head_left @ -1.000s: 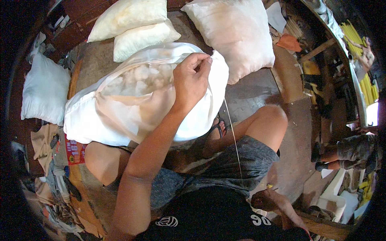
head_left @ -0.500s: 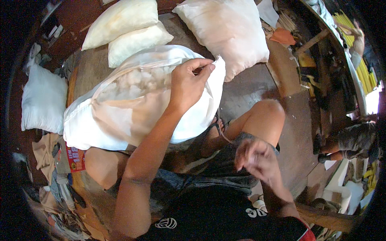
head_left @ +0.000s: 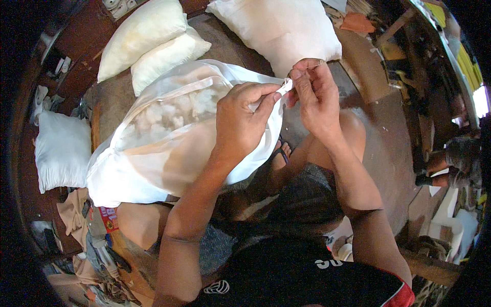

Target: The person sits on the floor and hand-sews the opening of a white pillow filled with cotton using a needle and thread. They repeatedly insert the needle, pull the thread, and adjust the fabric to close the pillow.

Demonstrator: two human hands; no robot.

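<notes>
One puckered, bluish-white fabric pillow (head_left: 62,151) sits at the far left of the workroom, with two plump, cream-coloured cloth pillows (head_left: 140,38) overlapping farther along. Before the seated person lies a large, sheer white cloth case (head_left: 163,158), bulging, its fluffy white filling (head_left: 179,107) showing along the middle. The left hand (head_left: 240,120) pinches the case's narrow, gathered white corner (head_left: 286,87) between thumb and forefinger, as it did a second ago. Just behind rests a big, squarish white cloth pillow (head_left: 279,36). The right hand (head_left: 318,100), over the dark grey cloth shorts (head_left: 307,202) half a second earlier, has come up to that corner; its fingers are curled narrow, though from where I stand I cannot tell what they grip. With that, the work is two-handed and centred on one spot. Farther right lies a crumpled orange cloth (head_left: 357,22); beyond, another person's bare leg (head_left: 437,163) shows at the edge.
</notes>
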